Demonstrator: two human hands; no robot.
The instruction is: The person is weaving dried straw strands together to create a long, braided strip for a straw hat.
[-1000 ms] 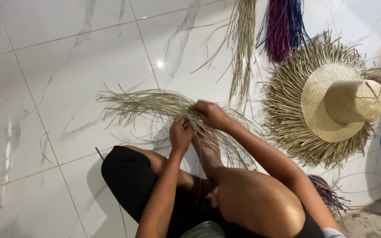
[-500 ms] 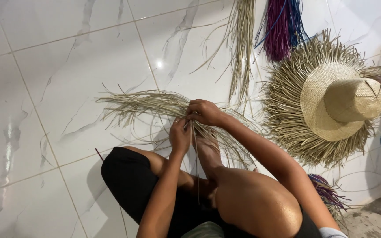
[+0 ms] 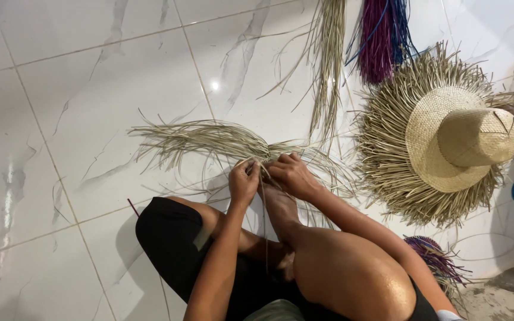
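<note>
Two hands work one sheaf of pale straw strands point(image 3: 209, 139) fanned flat on the glossy white marble-look tile floor point(image 3: 90, 77), left of the fringed woven hat point(image 3: 456, 134): the left hand point(image 3: 243, 181) and right hand point(image 3: 290, 174) are both pinched shut on the strands where they gather, just above the person's foot. The dry, thin, springy strips could slip loose or snap if pulled unevenly. Beyond the hat lie another straw bundle point(image 3: 328, 65) and purple fibres point(image 3: 379, 41).
</note>
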